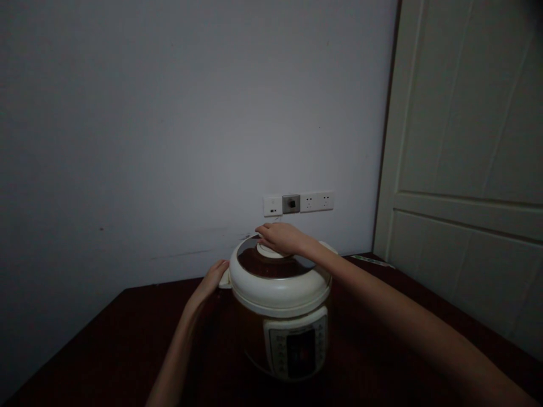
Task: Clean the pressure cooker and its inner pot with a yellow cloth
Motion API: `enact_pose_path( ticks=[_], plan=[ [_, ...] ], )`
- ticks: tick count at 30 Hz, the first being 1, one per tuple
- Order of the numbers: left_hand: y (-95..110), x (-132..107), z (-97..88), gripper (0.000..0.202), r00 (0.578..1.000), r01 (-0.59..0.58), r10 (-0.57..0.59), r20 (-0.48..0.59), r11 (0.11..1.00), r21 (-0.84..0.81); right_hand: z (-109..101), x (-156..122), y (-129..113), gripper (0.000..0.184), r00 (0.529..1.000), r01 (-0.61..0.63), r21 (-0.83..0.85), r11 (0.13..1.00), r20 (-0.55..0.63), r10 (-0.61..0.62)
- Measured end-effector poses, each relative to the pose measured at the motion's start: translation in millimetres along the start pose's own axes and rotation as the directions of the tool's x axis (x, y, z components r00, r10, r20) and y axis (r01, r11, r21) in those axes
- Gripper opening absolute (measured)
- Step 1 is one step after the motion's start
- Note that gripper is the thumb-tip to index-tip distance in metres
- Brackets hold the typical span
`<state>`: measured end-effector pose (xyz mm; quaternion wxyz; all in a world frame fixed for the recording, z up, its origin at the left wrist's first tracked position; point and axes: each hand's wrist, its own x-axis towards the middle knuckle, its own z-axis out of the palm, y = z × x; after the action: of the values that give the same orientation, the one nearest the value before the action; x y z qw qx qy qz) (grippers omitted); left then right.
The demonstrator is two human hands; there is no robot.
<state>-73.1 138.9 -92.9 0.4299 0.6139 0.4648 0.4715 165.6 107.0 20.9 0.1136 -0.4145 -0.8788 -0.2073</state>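
Note:
An electric pressure cooker [280, 297] with a white rimmed lid and a dark body stands upright, its control panel [297, 346] facing me. The lid [267, 270] sits on the body. My right hand [280, 237] reaches over from the right, its fingers closed over the round white lid handle [271, 252], most of which is covered. At the cooker's left side, my left hand [215, 277] grips the white side handle [225, 280]; some of its fingers are hidden.
The cooker rests on a dark red table [169, 333] against a pale wall [190, 124]. Behind it is a row of wall sockets [309, 202]. A white panelled door [466, 169] stands at the right. A thin patterned strip [373, 260] lies near the back right edge.

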Motion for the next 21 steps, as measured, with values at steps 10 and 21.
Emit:
enact_pose_path(
  ticks=[10,21],
  plan=[
    [-13.1,11.0,-4.2,0.035,1.000,-0.012,0.012,0.011,1.000,-0.016,0.4,1.4,0.4,0.030,1.000,-0.009,-0.009,1.000,0.028,0.009],
    [-6.9,5.5,-2.3,0.033,1.000,-0.013,0.013,0.010,0.999,0.029,-6.8,0.6,-2.0,0.029,0.999,-0.007,0.000,1.000,0.053,0.007]
  ],
)
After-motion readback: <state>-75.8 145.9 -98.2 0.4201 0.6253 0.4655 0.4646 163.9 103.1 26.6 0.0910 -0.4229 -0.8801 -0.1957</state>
